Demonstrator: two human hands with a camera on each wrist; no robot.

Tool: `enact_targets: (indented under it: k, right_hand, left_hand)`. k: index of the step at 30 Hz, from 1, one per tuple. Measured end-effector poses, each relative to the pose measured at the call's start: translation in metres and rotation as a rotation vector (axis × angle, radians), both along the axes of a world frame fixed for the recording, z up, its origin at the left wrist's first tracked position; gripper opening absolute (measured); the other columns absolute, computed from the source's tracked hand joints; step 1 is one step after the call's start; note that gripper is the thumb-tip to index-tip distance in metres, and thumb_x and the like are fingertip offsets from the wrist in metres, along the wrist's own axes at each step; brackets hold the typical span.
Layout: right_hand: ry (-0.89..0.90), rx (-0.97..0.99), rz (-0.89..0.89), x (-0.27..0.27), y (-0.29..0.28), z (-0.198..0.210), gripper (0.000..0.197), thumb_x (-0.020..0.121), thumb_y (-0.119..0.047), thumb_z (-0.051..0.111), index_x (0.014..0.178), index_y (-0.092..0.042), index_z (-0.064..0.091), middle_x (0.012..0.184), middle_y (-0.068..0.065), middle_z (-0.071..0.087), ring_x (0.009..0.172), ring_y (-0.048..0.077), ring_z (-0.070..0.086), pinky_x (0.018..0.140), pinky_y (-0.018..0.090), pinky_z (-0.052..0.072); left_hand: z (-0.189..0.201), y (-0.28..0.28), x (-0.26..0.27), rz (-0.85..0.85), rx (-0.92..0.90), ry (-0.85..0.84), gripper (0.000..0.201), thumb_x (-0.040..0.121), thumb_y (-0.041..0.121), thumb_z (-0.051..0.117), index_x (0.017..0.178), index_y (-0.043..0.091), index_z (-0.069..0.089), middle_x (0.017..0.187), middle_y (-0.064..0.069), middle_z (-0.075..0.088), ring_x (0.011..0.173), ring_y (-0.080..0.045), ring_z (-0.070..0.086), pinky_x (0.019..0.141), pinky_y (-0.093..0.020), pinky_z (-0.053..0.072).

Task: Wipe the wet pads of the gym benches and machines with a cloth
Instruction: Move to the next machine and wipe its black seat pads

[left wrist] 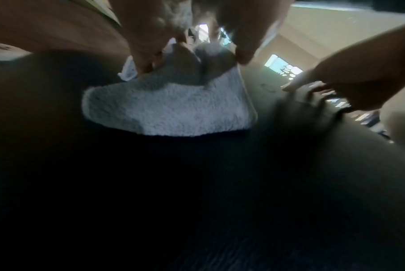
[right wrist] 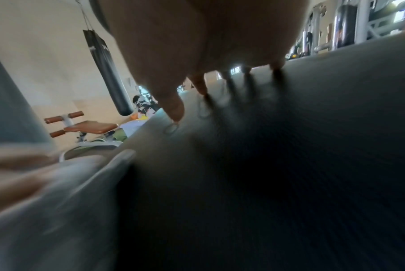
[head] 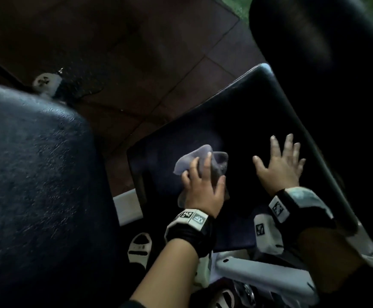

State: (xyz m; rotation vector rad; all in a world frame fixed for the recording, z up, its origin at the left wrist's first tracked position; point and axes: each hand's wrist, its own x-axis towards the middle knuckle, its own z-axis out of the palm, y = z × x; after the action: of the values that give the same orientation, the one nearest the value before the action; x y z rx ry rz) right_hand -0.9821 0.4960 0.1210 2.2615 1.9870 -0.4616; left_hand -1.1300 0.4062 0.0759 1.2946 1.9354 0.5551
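Head view: your left hand (head: 203, 187) bunches the pale grey terry cloth (head: 194, 162) on the black padded seat (head: 236, 121); your right hand (head: 279, 165) lies spread flat to its right.

No legible text anywhere; only blurred black-and-white marker patterns on the wristbands (head: 191, 218), unreadable as letters or numbers.

Dim, underexposed gym frames with motion blur

The head view is dark, its black pad (head: 236, 121) swallowing detail. Both wrist views smear toward the lower edges; daylight enters through far windows (left wrist: 285, 68), and the fingers (right wrist: 229, 82) cast soft streaked shadows. The pale cloth (left wrist: 168, 110) is the brightest surface.
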Motion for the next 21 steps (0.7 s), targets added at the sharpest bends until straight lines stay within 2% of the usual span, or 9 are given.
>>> enact_targets:
  k: [2,5,7,10,13,15,17,19,21]
  right_hand:
    - [0.086,0.094,0.035,-0.003,-0.021,-0.005,0.061,0.093,-0.043,0.045,0.148,-0.021,0.030,0.159,0.011,0.008,0.146,0.027,0.007,0.114,0.054,0.007]
    - [0.205,0.155,0.115,-0.018,-0.056,-0.012,0.061,0.084,-0.047,0.040,0.137,-0.020,0.049,0.151,0.012,0.034,0.136,0.031,0.037,0.104,0.060,0.027]
    - [0.231,0.143,0.183,-0.034,-0.071,-0.018,0.057,0.083,-0.046,0.041,0.135,-0.023,0.051,0.147,0.011,0.040,0.129,0.033,0.046,0.098,0.061,0.034]
    - [0.204,0.153,0.252,-0.061,-0.082,-0.032,0.054,0.083,-0.048,0.044,0.136,-0.037,0.045,0.150,0.004,0.037,0.130,0.038,0.041,0.102,0.058,0.034]
    - [0.134,0.178,0.217,-0.072,-0.084,-0.044,0.055,0.079,-0.040,0.053,0.133,-0.044,0.044,0.151,0.001,0.035,0.132,0.042,0.037,0.106,0.056,0.028]
    - [0.105,0.210,0.195,-0.078,-0.084,-0.047,0.055,0.075,-0.033,0.054,0.130,-0.040,0.052,0.149,0.004,0.038,0.134,0.041,0.033,0.109,0.056,0.026]
    - [0.077,0.238,0.172,-0.089,-0.081,-0.047,0.054,0.071,-0.030,0.048,0.123,-0.029,0.061,0.145,0.010,0.043,0.138,0.038,0.026,0.112,0.055,0.022]
    - [0.052,0.252,0.118,-0.100,-0.076,-0.048,0.051,0.072,-0.038,0.047,0.117,-0.022,0.063,0.143,0.014,0.044,0.140,0.035,0.020,0.113,0.055,0.019]
    - [0.013,0.224,0.095,-0.106,-0.071,-0.051,0.059,0.071,-0.052,0.055,0.122,-0.025,0.055,0.146,0.012,0.038,0.140,0.038,0.016,0.110,0.057,0.020]
  left_hand:
    - [0.009,0.013,0.001,-0.113,-0.027,-0.051,0.069,0.088,0.042,0.041,0.150,0.034,0.013,0.157,0.005,0.011,0.138,-0.026,0.014,0.106,-0.046,0.035]
    - [0.010,0.022,-0.010,-0.113,0.040,-0.234,0.072,0.074,0.012,0.046,0.144,0.006,0.032,0.151,-0.012,0.028,0.136,-0.032,0.028,0.113,-0.030,0.019]
    - [0.007,0.022,-0.023,-0.141,0.081,-0.245,0.069,0.072,-0.004,0.052,0.139,-0.002,0.036,0.147,-0.018,0.034,0.135,-0.034,0.033,0.112,-0.021,0.015]
    - [0.001,0.024,-0.044,-0.187,0.122,-0.200,0.072,0.073,-0.009,0.064,0.139,-0.002,0.036,0.146,-0.017,0.034,0.134,-0.033,0.034,0.110,-0.019,0.016]
    - [-0.005,0.029,-0.065,-0.208,0.058,-0.020,0.078,0.077,0.016,0.073,0.142,0.007,0.032,0.149,-0.007,0.029,0.132,-0.027,0.033,0.107,-0.034,0.033]
    - [-0.009,0.033,-0.078,-0.232,-0.003,0.053,0.075,0.078,0.024,0.070,0.142,0.011,0.033,0.149,-0.002,0.029,0.134,-0.022,0.033,0.104,-0.039,0.038]
    - [-0.016,0.037,-0.091,-0.295,-0.028,0.078,0.071,0.079,0.018,0.064,0.143,0.016,0.035,0.151,0.002,0.030,0.137,-0.019,0.030,0.108,-0.041,0.034]
    - [-0.023,0.037,-0.102,-0.360,-0.043,0.067,0.073,0.079,0.012,0.061,0.145,0.022,0.032,0.154,0.006,0.025,0.141,-0.016,0.023,0.111,-0.047,0.029]
    - [-0.030,0.035,-0.108,-0.400,-0.065,0.029,0.078,0.081,0.009,0.060,0.149,0.027,0.025,0.157,0.009,0.017,0.145,-0.015,0.014,0.113,-0.050,0.025]
